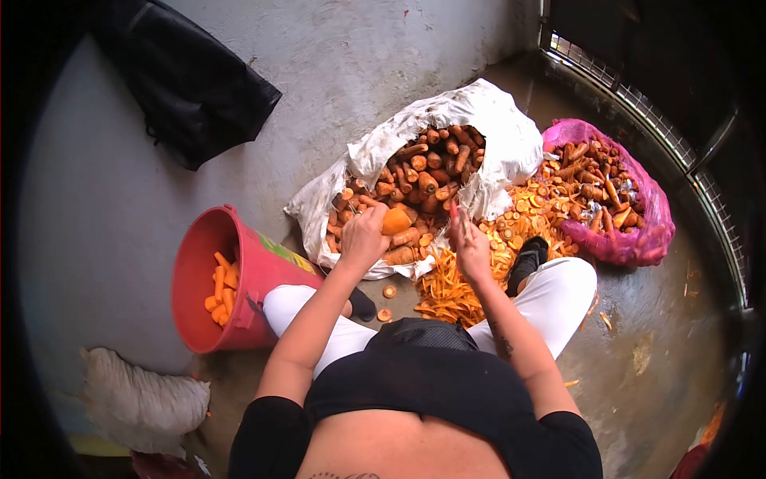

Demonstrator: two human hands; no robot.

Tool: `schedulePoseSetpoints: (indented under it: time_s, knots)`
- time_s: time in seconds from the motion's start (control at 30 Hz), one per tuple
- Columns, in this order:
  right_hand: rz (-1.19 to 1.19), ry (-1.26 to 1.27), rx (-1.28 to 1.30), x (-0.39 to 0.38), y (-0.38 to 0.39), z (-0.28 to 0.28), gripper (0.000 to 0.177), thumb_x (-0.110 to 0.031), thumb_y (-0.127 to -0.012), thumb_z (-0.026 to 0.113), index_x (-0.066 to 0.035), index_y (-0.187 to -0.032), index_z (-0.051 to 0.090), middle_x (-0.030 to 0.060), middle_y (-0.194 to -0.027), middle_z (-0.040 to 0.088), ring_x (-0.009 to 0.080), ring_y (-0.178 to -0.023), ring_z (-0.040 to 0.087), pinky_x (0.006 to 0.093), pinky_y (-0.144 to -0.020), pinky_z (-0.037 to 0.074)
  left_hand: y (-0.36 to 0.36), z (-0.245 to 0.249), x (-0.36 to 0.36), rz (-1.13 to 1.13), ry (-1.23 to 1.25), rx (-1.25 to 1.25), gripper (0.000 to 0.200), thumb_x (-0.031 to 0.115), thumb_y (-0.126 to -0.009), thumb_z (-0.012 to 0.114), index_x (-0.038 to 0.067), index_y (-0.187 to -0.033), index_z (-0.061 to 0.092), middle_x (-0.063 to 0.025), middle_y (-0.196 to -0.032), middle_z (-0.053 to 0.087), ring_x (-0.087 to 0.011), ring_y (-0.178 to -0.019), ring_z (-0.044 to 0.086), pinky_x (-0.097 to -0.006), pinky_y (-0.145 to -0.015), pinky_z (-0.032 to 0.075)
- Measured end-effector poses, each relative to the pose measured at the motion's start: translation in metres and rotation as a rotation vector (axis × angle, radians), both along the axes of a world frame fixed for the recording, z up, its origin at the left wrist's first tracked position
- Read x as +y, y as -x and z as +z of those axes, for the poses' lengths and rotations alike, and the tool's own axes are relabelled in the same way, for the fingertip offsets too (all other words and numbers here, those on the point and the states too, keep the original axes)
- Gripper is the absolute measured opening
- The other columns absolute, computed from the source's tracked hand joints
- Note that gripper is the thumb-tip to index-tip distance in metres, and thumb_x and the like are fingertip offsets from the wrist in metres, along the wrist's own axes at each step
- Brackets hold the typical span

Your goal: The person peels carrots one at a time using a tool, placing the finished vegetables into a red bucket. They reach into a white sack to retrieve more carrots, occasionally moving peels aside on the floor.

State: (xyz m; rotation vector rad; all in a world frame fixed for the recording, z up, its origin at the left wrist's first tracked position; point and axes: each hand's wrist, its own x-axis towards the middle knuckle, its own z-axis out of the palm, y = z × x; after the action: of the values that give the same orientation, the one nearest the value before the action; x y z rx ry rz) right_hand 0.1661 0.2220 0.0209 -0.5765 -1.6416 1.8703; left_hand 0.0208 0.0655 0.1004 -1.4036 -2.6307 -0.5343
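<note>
My left hand (365, 238) is closed around a carrot (395, 222), whose bright orange end points to the right. A short gap away, my right hand (469, 246) is closed on a slim red tool (454, 211). Only its red tip shows above the fingers, so its kind is hidden. Beyond both hands lies a white sack (499, 132), its mouth wide and full of unpeeled carrots (431, 180). Below and around my right hand, carrot peelings (447, 291) and cut carrot ends (523, 207) are heaped on the floor.
At my left a red bucket (185, 275) leans toward me with peeled carrots (223, 291) inside. A pink bag (650, 215) of carrot scraps stands at the right. Black cloth (191, 88) hangs by the wall, and a pale stuffed sack (144, 399) lies lower left.
</note>
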Motion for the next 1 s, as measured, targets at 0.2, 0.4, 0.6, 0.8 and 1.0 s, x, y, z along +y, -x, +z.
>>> schedulePoseSetpoints:
  time_s: [0.2,0.4,0.6,0.8,1.0]
  knots:
    - [0.036,-0.412,-0.044,-0.034,-0.008,0.028,0.021,-0.022,-0.093,0.057,-0.003,-0.098,0.065,0.0031,-0.064,0.057,0.0091,-0.059,0.054,0.0264,-0.056,0.045,0.001,-0.007,0.005,0.011,-0.099,0.199,0.040,0.013,-0.065,0.076,0.006,-0.098,0.053,-0.0117,-0.089,0.059,-0.0318,-0.082,0.059,-0.0427,-0.072,0.045]
    - [0.111,-0.506,-0.110,-0.042,-0.006,0.025,0.023,-0.021,-0.091,0.059,-0.002,-0.103,0.064,0.0135,-0.071,0.065,0.0211,-0.066,0.066,0.0324,-0.060,0.049,0.005,-0.016,0.004,0.032,-0.110,0.187,0.036,0.007,-0.063,0.074,0.007,-0.093,0.054,-0.0111,-0.086,0.059,-0.0313,-0.078,0.059,-0.0419,-0.070,0.046]
    - [0.152,-0.461,-0.122,-0.042,-0.005,0.020,0.028,-0.023,-0.093,0.056,-0.003,-0.111,0.064,0.0130,-0.071,0.063,0.0213,-0.064,0.061,0.0321,-0.062,0.048,0.008,-0.022,0.003,0.028,-0.141,0.283,0.023,0.002,-0.067,0.063,0.008,-0.087,0.053,-0.0093,-0.077,0.060,-0.0306,-0.071,0.060,-0.0416,-0.067,0.046]
    - [0.150,-0.510,-0.135,-0.039,-0.001,0.011,0.033,-0.027,-0.095,0.054,-0.005,-0.118,0.062,0.0092,-0.066,0.057,0.0171,-0.059,0.052,0.0310,-0.061,0.046,0.009,-0.025,0.003,0.036,-0.148,0.294,0.021,0.002,-0.068,0.060,0.008,-0.086,0.054,-0.0084,-0.077,0.060,-0.0287,-0.070,0.060,-0.0401,-0.067,0.046]
    - [0.208,-0.373,-0.240,-0.038,0.001,0.007,0.037,-0.034,-0.097,0.051,-0.006,-0.117,0.063,0.0032,-0.059,0.051,0.0113,-0.054,0.048,0.0279,-0.053,0.041,0.007,-0.026,0.003,0.045,-0.162,0.414,0.018,0.004,-0.068,0.060,0.010,-0.084,0.055,-0.0063,-0.076,0.058,-0.0257,-0.067,0.059,-0.0368,-0.066,0.046]
